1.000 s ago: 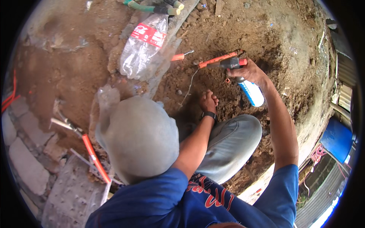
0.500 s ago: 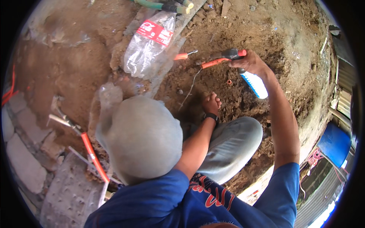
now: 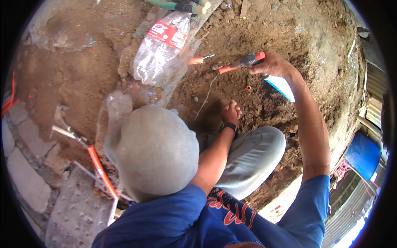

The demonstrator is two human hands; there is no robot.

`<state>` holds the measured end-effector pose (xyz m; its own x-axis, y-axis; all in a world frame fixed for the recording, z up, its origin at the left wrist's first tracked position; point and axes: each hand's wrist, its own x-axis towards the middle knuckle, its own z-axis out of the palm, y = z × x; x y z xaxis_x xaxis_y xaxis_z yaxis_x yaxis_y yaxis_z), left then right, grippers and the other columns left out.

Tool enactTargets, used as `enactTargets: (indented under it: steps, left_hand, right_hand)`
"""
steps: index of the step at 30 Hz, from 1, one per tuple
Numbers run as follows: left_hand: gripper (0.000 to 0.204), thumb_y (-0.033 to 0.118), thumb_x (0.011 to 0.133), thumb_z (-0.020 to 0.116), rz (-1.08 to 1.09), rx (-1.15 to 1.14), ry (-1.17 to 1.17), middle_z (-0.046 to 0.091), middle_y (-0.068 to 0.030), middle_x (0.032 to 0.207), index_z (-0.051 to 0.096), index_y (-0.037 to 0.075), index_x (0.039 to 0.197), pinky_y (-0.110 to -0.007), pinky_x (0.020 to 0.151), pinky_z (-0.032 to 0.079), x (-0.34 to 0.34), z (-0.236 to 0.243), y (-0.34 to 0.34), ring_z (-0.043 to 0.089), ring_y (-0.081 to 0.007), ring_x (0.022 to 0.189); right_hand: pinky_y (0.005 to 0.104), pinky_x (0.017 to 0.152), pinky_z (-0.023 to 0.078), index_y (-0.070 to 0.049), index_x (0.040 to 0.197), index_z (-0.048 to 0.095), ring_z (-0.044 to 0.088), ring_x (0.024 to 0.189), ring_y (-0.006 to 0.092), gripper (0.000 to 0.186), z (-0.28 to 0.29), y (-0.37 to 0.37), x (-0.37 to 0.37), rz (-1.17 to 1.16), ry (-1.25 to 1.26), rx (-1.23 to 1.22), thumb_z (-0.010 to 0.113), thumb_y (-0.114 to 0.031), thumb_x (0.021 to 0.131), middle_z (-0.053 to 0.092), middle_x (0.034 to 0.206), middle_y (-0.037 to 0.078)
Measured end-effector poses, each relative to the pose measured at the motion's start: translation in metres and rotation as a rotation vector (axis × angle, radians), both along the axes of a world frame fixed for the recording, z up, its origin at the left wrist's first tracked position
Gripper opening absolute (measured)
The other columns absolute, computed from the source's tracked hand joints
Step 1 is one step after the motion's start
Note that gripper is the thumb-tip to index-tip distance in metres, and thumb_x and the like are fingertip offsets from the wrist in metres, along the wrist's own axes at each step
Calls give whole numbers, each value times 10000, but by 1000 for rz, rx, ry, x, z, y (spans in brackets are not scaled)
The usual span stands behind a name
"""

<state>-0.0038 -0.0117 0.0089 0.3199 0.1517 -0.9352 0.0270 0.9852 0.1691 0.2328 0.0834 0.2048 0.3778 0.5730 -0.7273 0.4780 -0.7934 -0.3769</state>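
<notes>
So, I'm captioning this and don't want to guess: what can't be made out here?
All in the head view:
- The grip of the torch: covered by the right hand.
- Any part of the orange pipe behind the torch: hidden by it.
- The palm of the left hand: hidden by its curled fingers.
- The rest of the green hose: cut off by the top edge.

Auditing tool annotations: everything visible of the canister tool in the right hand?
The canister tool has a black head with a red end, greyish nozzle and white and blue cylinder, partly lost in glare. It's tilted, nozzle leftward by the orange tube, held near the head by the right hand. Nozzle contact is unclear.
</notes>
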Motion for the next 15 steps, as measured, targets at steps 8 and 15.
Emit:
enactTargets:
  steps: [8, 15]
  left_hand:
    - [146, 216, 906, 668, 18, -32, -11, 626, -24, 718, 648, 100, 991, -275, 426, 426, 0, -2, 0, 588, -145, 530]
    - [170, 200, 899, 669, 5, -26, -14, 618, -7, 703, 676, 94, 1031, -270, 428, 422, 1, -2, -3, 578, -133, 520]
  right_hand:
    - [383, 701, 531, -67, 968, 765, 664, 752, 198, 388, -8, 10, -11, 16, -5, -43, 909, -326, 719, 732, 797, 51]
    - [375, 673, 526, -44, 920, 758, 649, 700, 177, 357, 1, 8, -8, 91, -9, -85, 899, -316, 737, 719, 755, 31]
